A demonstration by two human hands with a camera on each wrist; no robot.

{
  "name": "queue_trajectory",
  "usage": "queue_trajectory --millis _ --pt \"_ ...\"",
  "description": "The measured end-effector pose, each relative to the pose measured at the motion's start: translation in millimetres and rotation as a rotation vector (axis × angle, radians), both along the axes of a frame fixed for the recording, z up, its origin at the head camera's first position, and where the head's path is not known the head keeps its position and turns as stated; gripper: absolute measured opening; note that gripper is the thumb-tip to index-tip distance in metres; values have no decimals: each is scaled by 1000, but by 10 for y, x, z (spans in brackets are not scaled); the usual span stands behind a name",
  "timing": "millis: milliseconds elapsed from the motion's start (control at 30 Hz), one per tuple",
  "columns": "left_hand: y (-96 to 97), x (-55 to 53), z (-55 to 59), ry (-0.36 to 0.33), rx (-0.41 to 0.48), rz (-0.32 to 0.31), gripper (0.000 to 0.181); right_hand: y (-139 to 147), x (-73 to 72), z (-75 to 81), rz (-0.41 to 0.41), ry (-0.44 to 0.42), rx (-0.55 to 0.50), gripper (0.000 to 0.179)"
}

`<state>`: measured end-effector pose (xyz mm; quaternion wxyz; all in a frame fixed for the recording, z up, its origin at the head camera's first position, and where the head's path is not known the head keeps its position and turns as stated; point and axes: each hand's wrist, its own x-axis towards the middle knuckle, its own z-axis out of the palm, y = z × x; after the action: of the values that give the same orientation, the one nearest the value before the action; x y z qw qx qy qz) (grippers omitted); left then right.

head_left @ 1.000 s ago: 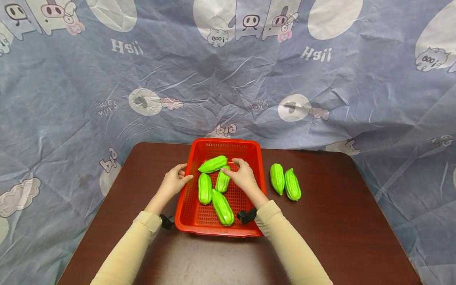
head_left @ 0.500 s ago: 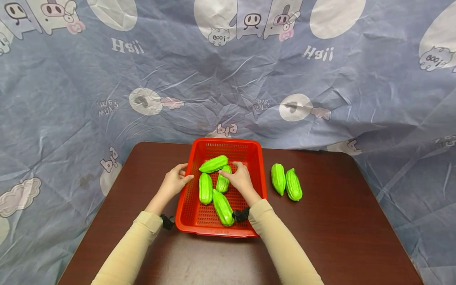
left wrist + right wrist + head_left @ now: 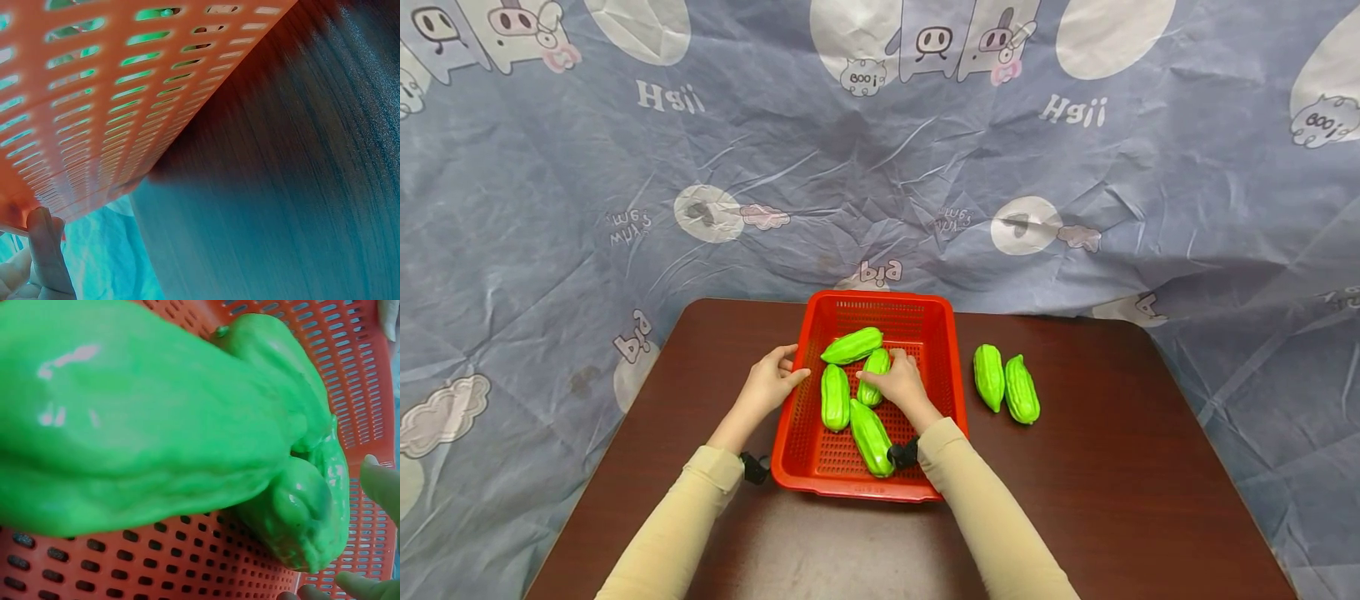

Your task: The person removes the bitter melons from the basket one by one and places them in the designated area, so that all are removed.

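In the head view, my left hand (image 3: 770, 382) holds the left rim of a red plastic basket (image 3: 790, 442), its thumb over the rim. A finger (image 3: 45, 247) shows by the basket's edge in the left wrist view. My right hand (image 3: 901, 383) is inside the basket, thumb and fingers spread about a green ribbed bitter melon (image 3: 873, 379). The right wrist view shows a gap between my thumb (image 3: 382, 481) and that melon (image 3: 303, 506). Lying around it are other bitter melons: one behind (image 3: 852, 346), one left (image 3: 835, 398), one in front (image 3: 871, 440).
Two more bitter melons, one nearer the basket (image 3: 989, 377) and one farther right (image 3: 1021, 390), lie side by side on the dark brown table (image 3: 1097, 467). A patterned grey-blue cloth (image 3: 850, 150) hangs behind the table's far edge.
My right hand has moved slightly left and down toward the bitter melon in the basket's middle. My left hand stays on the rim.
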<state>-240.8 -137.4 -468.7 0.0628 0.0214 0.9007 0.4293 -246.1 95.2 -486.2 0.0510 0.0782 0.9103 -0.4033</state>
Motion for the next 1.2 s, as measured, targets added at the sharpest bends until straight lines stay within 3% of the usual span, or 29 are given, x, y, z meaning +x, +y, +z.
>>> queue_trajectory --millis 400,833,1200 --pt "13 4 -23 28 1 3 59 -17 27 -117 10 -27 57 84" --pt "19 6 0 16 5 13 60 -71 18 -124 -1 -73 -63 87" --pt "5 19 -13 7 13 14 60 -85 37 -93 -29 -77 -81 81"
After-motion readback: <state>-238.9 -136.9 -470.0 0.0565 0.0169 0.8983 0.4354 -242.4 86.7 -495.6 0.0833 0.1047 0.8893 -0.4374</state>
